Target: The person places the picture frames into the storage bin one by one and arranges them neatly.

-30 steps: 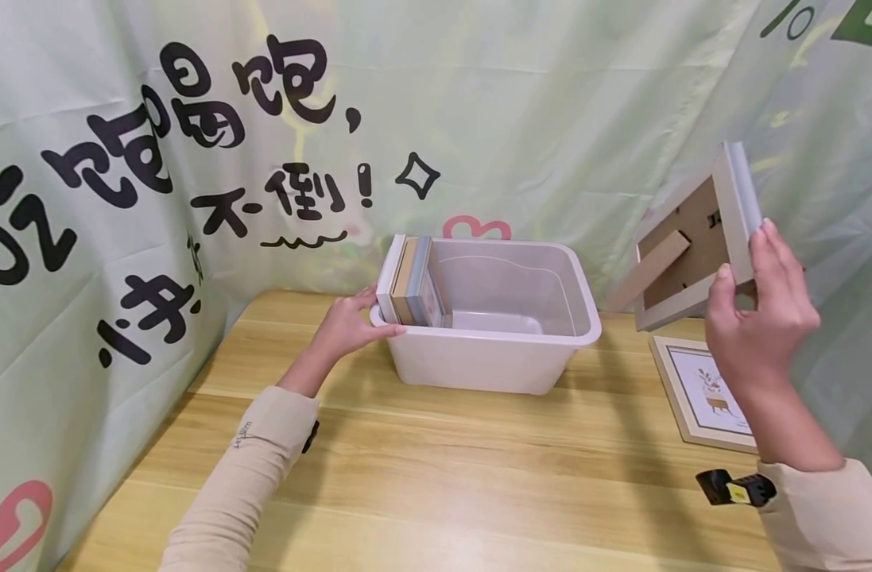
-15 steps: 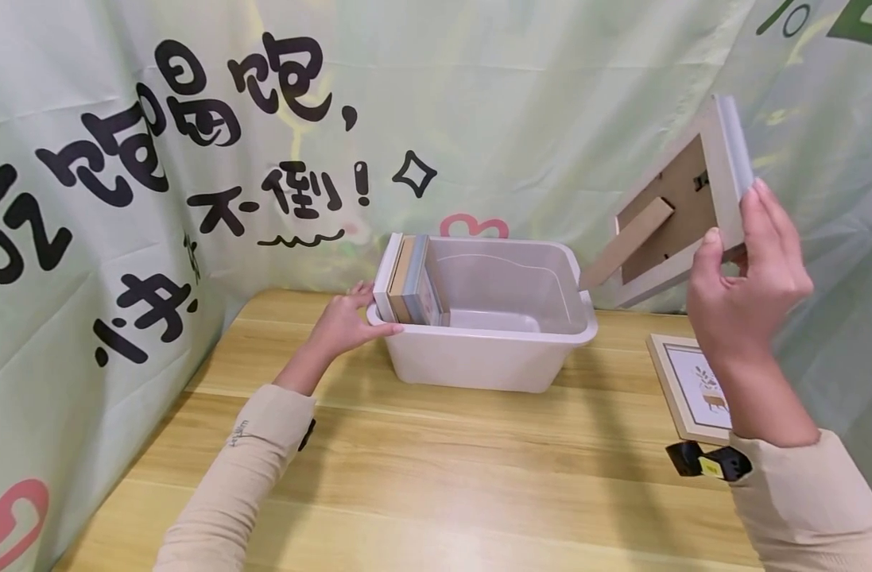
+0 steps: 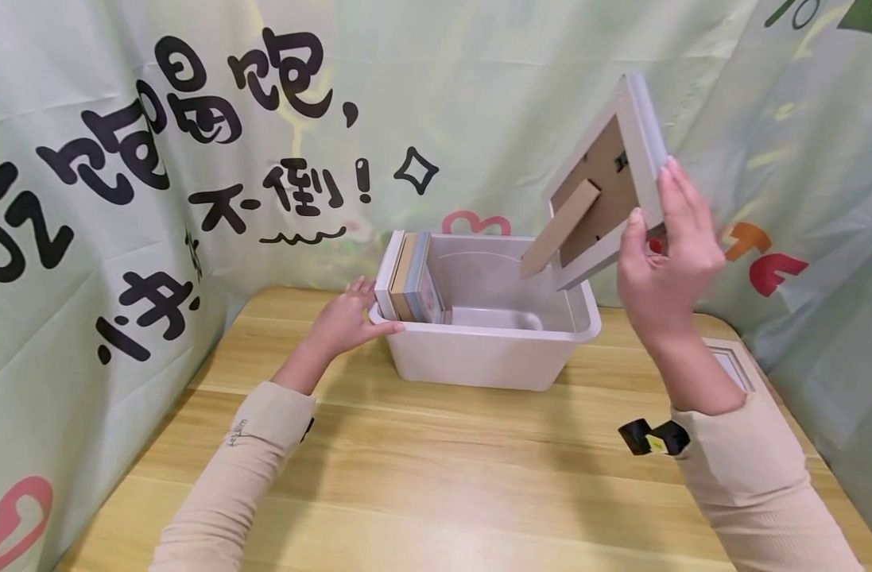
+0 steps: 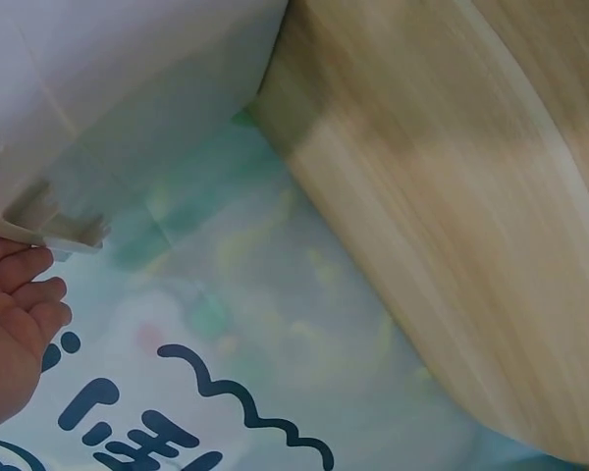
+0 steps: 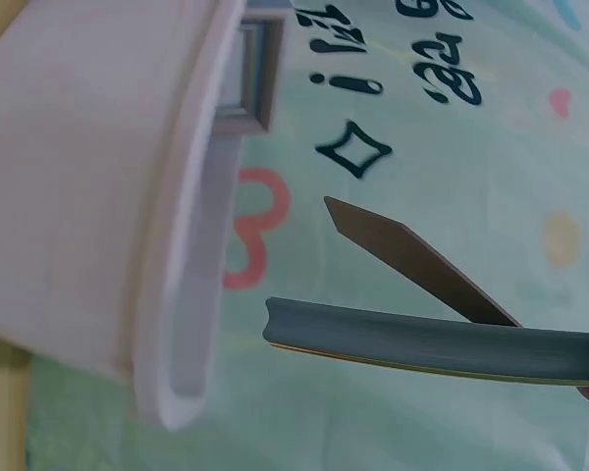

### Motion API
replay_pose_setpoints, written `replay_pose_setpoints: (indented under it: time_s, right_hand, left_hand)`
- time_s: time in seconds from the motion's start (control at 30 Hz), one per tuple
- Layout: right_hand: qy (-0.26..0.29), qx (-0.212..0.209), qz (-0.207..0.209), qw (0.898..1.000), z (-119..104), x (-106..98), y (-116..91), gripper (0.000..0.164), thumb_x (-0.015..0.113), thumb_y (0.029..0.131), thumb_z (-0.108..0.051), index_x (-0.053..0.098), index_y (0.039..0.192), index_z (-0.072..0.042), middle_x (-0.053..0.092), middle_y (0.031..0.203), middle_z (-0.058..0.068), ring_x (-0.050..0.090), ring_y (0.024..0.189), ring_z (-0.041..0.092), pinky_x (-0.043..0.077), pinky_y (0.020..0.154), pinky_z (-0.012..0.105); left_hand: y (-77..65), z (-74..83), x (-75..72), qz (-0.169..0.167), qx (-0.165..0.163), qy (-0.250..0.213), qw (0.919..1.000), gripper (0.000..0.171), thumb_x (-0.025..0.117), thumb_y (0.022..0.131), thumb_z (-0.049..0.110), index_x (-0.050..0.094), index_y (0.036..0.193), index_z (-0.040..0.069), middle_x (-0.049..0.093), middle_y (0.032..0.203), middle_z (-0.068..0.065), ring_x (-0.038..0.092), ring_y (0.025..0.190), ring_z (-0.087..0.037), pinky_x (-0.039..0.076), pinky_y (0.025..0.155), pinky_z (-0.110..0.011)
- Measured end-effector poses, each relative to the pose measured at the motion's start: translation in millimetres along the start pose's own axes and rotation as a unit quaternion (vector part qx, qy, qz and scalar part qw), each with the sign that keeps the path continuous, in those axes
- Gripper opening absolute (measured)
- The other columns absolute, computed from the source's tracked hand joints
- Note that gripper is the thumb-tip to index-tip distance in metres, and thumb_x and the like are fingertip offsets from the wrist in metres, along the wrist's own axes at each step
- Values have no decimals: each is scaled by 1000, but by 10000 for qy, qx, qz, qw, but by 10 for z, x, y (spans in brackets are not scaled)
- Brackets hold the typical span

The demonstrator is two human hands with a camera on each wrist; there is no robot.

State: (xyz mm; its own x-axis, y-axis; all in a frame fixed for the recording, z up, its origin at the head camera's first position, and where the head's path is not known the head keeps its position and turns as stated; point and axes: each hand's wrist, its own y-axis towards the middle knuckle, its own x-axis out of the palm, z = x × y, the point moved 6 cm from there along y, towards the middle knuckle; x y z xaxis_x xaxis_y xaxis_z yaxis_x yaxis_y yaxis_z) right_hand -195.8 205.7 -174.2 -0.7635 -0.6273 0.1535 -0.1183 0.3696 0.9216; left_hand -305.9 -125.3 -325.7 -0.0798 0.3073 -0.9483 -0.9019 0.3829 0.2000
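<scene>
A white picture frame (image 3: 639,135) is held up at a tilt over the right end of a pale plastic bin (image 3: 478,357). My right hand (image 3: 675,262) grips its right edge between thumb and fingers; the brown back and propped-out easel stand (image 3: 560,226) face the head camera. In the right wrist view the frame (image 5: 432,343) appears edge-on, apart from the bin's rim (image 5: 177,245). My left hand (image 3: 339,318) holds the bin's left end, its thumb along the front rim. Several frames (image 3: 410,278) stand upright, side by side, inside that end.
Another framed picture (image 3: 736,361) lies on the wooden table (image 3: 436,477) at the right, partly hidden by my right forearm. Behind the bin hangs a printed curtain (image 3: 536,119) with large black characters; it also runs along both sides of the table.
My right hand has carried the picture frame left and upward, from beside the bin to above its right end. My left hand has stayed on the bin.
</scene>
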Motion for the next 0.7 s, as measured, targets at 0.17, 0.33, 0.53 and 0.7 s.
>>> replay_pose_setpoints:
  time_s: [0.17, 0.33, 0.53, 0.7]
  right_hand:
    - [90, -39, -335, 9994, 54, 176, -192, 30, 58, 82, 2, 65, 111, 5, 65, 117, 15, 61, 111, 26, 47, 88, 17]
    - [34, 108, -765, 9970, 140, 303, -420, 32, 56, 83, 5, 62, 115, 5, 63, 120, 18, 59, 112, 29, 53, 88, 37]
    - [-52, 200, -1177, 9928, 218, 418, -658, 33, 54, 84, 8, 59, 117, 9, 60, 121, 24, 58, 112, 36, 54, 84, 44]
    - [-38, 313, -1431, 9892, 259, 497, -809, 35, 52, 84, 11, 57, 119, 10, 58, 122, 25, 57, 111, 37, 56, 70, 46]
  left_hand:
    - [-4, 16, 3, -23, 51, 131, 9999, 88, 62, 80, 56, 37, 138, -5, 34, 144, -24, 26, 137, -40, 32, 108, -52]
    - [-5, 10, 16, -19, 65, 210, 9998, 90, 60, 80, 58, 34, 140, -4, 33, 145, -24, 27, 137, -40, 33, 107, -52]
    - [-4, -4, 20, -51, 62, 263, 9996, 96, 53, 79, 67, 33, 140, -4, 32, 145, -23, 27, 137, -39, 33, 107, -52]
    - [-8, -14, 15, -5, 40, 248, 9997, 99, 48, 78, 72, 32, 141, -3, 32, 145, -23, 27, 137, -40, 34, 106, -53]
